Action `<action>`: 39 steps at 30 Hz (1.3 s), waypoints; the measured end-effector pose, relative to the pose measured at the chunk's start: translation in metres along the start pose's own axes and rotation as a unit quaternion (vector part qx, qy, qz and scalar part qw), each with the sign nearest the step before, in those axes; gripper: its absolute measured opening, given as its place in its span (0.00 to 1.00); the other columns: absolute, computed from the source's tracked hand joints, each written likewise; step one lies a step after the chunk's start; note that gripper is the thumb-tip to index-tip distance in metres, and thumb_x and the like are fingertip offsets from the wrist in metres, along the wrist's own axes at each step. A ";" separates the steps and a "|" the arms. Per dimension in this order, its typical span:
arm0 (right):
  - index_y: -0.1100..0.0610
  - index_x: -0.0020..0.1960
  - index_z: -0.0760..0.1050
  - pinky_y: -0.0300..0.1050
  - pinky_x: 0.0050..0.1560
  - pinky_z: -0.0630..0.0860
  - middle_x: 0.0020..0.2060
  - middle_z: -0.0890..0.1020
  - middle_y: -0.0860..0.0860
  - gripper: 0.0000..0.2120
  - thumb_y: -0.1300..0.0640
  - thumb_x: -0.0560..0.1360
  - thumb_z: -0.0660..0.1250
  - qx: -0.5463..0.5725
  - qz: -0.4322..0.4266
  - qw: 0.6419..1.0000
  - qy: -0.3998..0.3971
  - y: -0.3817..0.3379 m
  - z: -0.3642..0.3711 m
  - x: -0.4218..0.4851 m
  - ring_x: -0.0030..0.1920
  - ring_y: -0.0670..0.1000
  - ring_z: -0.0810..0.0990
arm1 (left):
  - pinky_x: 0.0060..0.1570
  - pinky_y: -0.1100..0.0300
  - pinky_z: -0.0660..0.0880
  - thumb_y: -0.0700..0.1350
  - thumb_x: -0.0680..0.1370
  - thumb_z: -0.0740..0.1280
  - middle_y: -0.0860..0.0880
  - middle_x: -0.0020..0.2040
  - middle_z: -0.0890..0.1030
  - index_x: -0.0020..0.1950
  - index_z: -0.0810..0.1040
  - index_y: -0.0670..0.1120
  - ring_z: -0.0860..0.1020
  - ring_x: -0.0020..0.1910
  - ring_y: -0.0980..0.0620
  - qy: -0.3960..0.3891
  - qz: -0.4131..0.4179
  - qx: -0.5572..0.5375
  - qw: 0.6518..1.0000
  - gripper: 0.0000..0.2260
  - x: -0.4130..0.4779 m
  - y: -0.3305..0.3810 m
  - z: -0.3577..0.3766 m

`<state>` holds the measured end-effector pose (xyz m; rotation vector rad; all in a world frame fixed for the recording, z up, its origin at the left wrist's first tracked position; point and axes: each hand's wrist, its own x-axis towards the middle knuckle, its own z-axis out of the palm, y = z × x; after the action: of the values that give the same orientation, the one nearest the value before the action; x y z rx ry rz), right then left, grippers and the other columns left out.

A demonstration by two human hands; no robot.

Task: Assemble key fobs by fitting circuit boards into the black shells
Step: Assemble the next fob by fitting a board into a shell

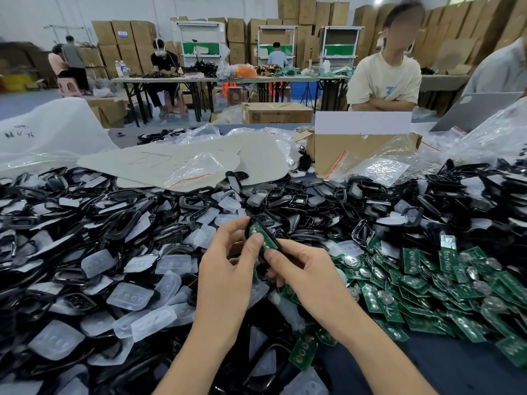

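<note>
shell pile left, circuit boards right, cardboard box behind, hands between piles

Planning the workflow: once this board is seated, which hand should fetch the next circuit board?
Right. Both grip the black shell, but the pile of circuit boards lies beside the right hand; the left hand borders clear pads.

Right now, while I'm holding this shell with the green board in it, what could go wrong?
1. The left grip and right grip both press thumbs on the circuit board inside the black shell; uneven pressure could seat it crooked or flex it.
2. It is held above a pile of loose shells and clear pads; if it slips, it may be hard to find again.
</note>
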<state>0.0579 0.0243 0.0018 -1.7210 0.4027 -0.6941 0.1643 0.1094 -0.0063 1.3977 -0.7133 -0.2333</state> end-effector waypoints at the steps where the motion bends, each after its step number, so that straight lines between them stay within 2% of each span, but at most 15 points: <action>1: 0.42 0.53 0.84 0.31 0.38 0.74 0.36 0.84 0.42 0.11 0.56 0.82 0.66 0.000 0.000 1.000 0.000 0.000 0.000 0.000 0.35 0.38 0.79 | 0.48 0.61 0.80 0.46 0.79 0.69 0.57 0.49 0.84 0.57 0.79 0.56 0.82 0.48 0.59 -0.005 0.001 -0.003 1.000 0.08 0.000 0.000 0.000; 7: 0.46 0.51 0.84 0.32 0.38 0.75 0.36 0.84 0.46 0.07 0.53 0.81 0.67 0.028 0.012 0.999 0.015 0.001 0.000 0.001 0.35 0.40 0.79 | 0.48 0.54 0.80 0.48 0.78 0.71 0.55 0.47 0.85 0.53 0.80 0.55 0.82 0.46 0.57 -0.017 0.006 -0.004 1.000 0.05 0.001 0.002 -0.002; 11: 0.45 0.51 0.85 0.38 0.38 0.77 0.37 0.84 0.47 0.05 0.51 0.78 0.70 0.074 0.017 0.996 0.046 0.002 -0.003 0.004 0.37 0.44 0.80 | 0.41 0.61 0.78 0.50 0.77 0.71 0.55 0.43 0.84 0.47 0.79 0.58 0.81 0.40 0.57 -0.017 0.013 -0.004 1.000 0.03 -0.001 0.004 -0.002; 14: 0.50 0.47 0.86 0.39 0.36 0.77 0.37 0.83 0.48 0.09 0.46 0.72 0.72 0.153 0.043 0.984 0.077 0.002 -0.007 0.007 0.37 0.46 0.79 | 0.41 0.57 0.77 0.51 0.78 0.71 0.54 0.39 0.82 0.44 0.78 0.55 0.79 0.37 0.56 -0.036 0.009 0.015 0.999 0.04 -0.002 0.003 0.000; 16: 0.51 0.45 0.86 0.39 0.33 0.76 0.40 0.84 0.50 0.09 0.46 0.70 0.73 0.210 0.067 0.971 0.094 0.002 -0.010 0.010 0.36 0.46 0.79 | 0.43 0.54 0.77 0.51 0.78 0.70 0.53 0.39 0.82 0.44 0.79 0.54 0.78 0.37 0.56 -0.071 0.010 0.037 0.997 0.05 -0.004 0.004 0.002; 18: 0.52 0.44 0.86 0.39 0.31 0.77 0.41 0.86 0.51 0.08 0.49 0.70 0.73 0.264 0.090 0.952 0.125 0.001 -0.014 0.012 0.35 0.47 0.81 | 0.41 0.57 0.77 0.53 0.79 0.68 0.54 0.40 0.83 0.45 0.79 0.56 0.78 0.37 0.57 -0.087 0.018 0.069 0.994 0.05 -0.007 0.004 0.002; 22: 0.64 0.55 0.79 0.37 0.34 0.81 0.40 0.86 0.56 0.12 0.56 0.76 0.70 0.401 0.121 0.885 0.205 -0.001 -0.030 0.014 0.36 0.49 0.84 | 0.33 0.56 0.73 0.58 0.80 0.64 0.50 0.39 0.82 0.44 0.78 0.57 0.75 0.33 0.49 -0.063 0.041 0.117 0.990 0.09 -0.007 0.006 -0.003; 24: 0.64 0.54 0.78 0.37 0.36 0.82 0.38 0.85 0.57 0.10 0.58 0.79 0.69 0.447 0.127 0.857 0.224 -0.001 -0.037 0.014 0.36 0.49 0.85 | 0.28 0.62 0.69 0.59 0.80 0.62 0.52 0.38 0.81 0.45 0.77 0.57 0.72 0.29 0.55 -0.065 0.059 0.143 0.986 0.09 -0.007 0.008 -0.007; 26: 0.63 0.51 0.79 0.37 0.36 0.82 0.37 0.85 0.57 0.09 0.57 0.80 0.68 0.478 0.143 0.835 0.233 -0.001 -0.042 0.013 0.35 0.49 0.84 | 0.29 0.69 0.67 0.57 0.82 0.62 0.56 0.36 0.79 0.46 0.77 0.57 0.72 0.29 0.58 -0.070 0.087 0.191 0.975 0.08 -0.009 0.008 -0.013; 29: 0.63 0.50 0.80 0.37 0.36 0.83 0.39 0.85 0.57 0.08 0.57 0.79 0.70 0.526 0.150 0.806 0.226 -0.002 -0.043 0.012 0.36 0.49 0.85 | 0.32 0.68 0.68 0.55 0.83 0.61 0.61 0.36 0.77 0.47 0.75 0.59 0.73 0.31 0.59 -0.065 0.127 0.259 0.955 0.07 -0.011 0.014 -0.019; 32: 0.64 0.47 0.80 0.37 0.37 0.83 0.41 0.85 0.58 0.05 0.61 0.77 0.71 0.545 0.136 0.803 0.200 -0.001 -0.041 0.012 0.38 0.50 0.86 | 0.34 0.69 0.70 0.55 0.82 0.62 0.61 0.39 0.79 0.48 0.76 0.58 0.76 0.35 0.59 -0.105 0.131 0.263 0.950 0.06 -0.019 0.021 -0.024; 34: 0.63 0.46 0.79 0.37 0.38 0.83 0.39 0.85 0.58 0.04 0.63 0.76 0.71 0.543 0.131 0.810 0.179 0.000 -0.039 0.012 0.38 0.51 0.86 | 0.41 0.72 0.70 0.56 0.81 0.63 0.64 0.41 0.79 0.48 0.77 0.59 0.77 0.40 0.63 -0.176 0.164 0.283 0.928 0.06 -0.030 0.025 -0.027; 35: 0.64 0.46 0.79 0.37 0.38 0.82 0.38 0.85 0.58 0.03 0.63 0.76 0.71 0.543 0.129 0.812 0.171 0.000 -0.037 0.013 0.38 0.51 0.86 | 0.45 0.71 0.69 0.58 0.81 0.64 0.63 0.41 0.79 0.48 0.78 0.58 0.77 0.42 0.64 -0.216 0.192 0.307 0.906 0.07 -0.035 0.026 -0.028; 37: 0.64 0.47 0.78 0.38 0.38 0.82 0.37 0.85 0.58 0.03 0.64 0.76 0.71 0.542 0.130 0.814 0.165 0.001 -0.035 0.014 0.37 0.51 0.86 | 0.50 0.68 0.68 0.63 0.79 0.63 0.62 0.41 0.78 0.49 0.78 0.57 0.74 0.43 0.63 -0.295 0.255 0.359 0.848 0.11 -0.047 0.028 -0.027; 39: 0.64 0.48 0.77 0.38 0.38 0.82 0.37 0.84 0.58 0.04 0.64 0.77 0.70 0.539 0.130 0.816 0.162 0.003 -0.034 0.014 0.37 0.51 0.85 | 0.50 0.69 0.65 0.64 0.79 0.62 0.62 0.41 0.75 0.49 0.79 0.56 0.68 0.41 0.65 -0.346 0.304 0.393 0.796 0.15 -0.056 0.028 -0.026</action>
<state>0.0469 -0.0105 0.0076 -0.4522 0.3554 -0.7881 0.1287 0.1664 0.0026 1.7625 -2.0050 0.1065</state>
